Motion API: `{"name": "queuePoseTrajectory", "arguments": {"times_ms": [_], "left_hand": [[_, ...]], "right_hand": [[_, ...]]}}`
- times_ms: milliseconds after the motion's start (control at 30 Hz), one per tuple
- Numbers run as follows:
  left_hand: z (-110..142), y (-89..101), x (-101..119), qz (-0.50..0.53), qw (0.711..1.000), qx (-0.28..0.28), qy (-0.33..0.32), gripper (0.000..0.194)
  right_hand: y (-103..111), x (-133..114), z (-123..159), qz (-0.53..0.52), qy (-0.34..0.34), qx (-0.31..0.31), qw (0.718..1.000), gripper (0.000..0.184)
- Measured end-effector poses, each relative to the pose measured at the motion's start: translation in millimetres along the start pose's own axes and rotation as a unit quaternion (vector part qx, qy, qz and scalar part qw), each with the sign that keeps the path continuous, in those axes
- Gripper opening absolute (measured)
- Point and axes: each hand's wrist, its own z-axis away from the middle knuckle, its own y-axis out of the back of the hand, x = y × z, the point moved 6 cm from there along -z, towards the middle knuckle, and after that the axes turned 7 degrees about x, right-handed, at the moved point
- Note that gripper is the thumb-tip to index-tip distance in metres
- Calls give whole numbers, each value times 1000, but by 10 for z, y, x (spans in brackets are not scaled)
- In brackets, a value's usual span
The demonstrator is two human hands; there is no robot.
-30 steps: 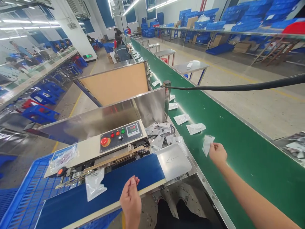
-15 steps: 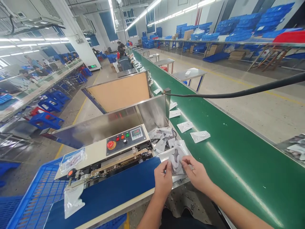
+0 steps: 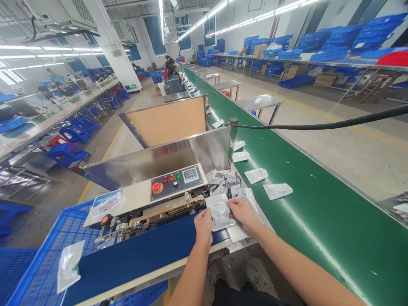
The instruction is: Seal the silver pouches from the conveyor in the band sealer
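My left hand (image 3: pixel 204 226) and my right hand (image 3: pixel 242 211) both grip a clear plastic pouch (image 3: pixel 219 213) and hold it flat at the right-hand mouth of the sealing machine (image 3: pixel 165 195), on the edge of its dark blue belt (image 3: pixel 140 255). The pouch's top edge lies by the sealer's slot. A sealed pouch (image 3: pixel 68 264) hangs off the belt's far left end over a blue crate (image 3: pixel 38 259). Several loose pouches (image 3: pixel 223 178) are piled behind my hands.
A long green conveyor (image 3: pixel 312 212) runs along my right with a few white pouches (image 3: pixel 277 190) on it. A black cable (image 3: pixel 318 126) crosses overhead. A steel guard (image 3: pixel 153 159) and a brown board (image 3: pixel 168 121) stand behind the machine. Other people work far down the line (image 3: pixel 174 78).
My right hand took a pouch off the green conveyor, brought it to my left hand, and both moved it left to the sealer's mouth. The sealed pouch rode left along the blue belt.
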Motion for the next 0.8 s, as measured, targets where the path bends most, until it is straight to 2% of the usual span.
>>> {"name": "queuePoseTrajectory", "arguments": {"times_ms": [167, 367, 467, 533, 567, 600, 667, 733, 800], "left_hand": [[-133, 286, 49, 10, 1000, 26, 3, 47], [-215, 824, 117, -4, 997, 69, -16, 49], [-274, 1123, 205, -23, 994, 100, -24, 50], [-299, 1341, 281, -36, 991, 128, -29, 49], [-298, 1458, 317, -42, 988, 145, -33, 48], [-284, 1583, 350, -47, 984, 167, -39, 48], [-202, 1844, 407, -63, 971, 221, -63, 47], [-51, 2089, 447, -81, 952, 276, -103, 50], [138, 2284, 452, -89, 935, 311, -143, 52]], "right_hand": [[-347, -72, -52, 29, -28, -46, 998, 26], [-810, 1, 99, 45, -33, -131, 990, 19], [-793, -23, 166, 42, -25, -172, 984, 15], [-533, -62, 69, 23, -6, -155, 988, 21], [-317, -68, -43, 15, 3, -126, 992, 26], [-47, -55, -196, 10, 10, -83, 996, 31], [619, 42, -571, 27, 11, 44, 999, 38], [1352, 216, -911, 103, 0, 196, 975, 40], [2007, 391, -1098, 215, -10, 333, 918, 43]]}}
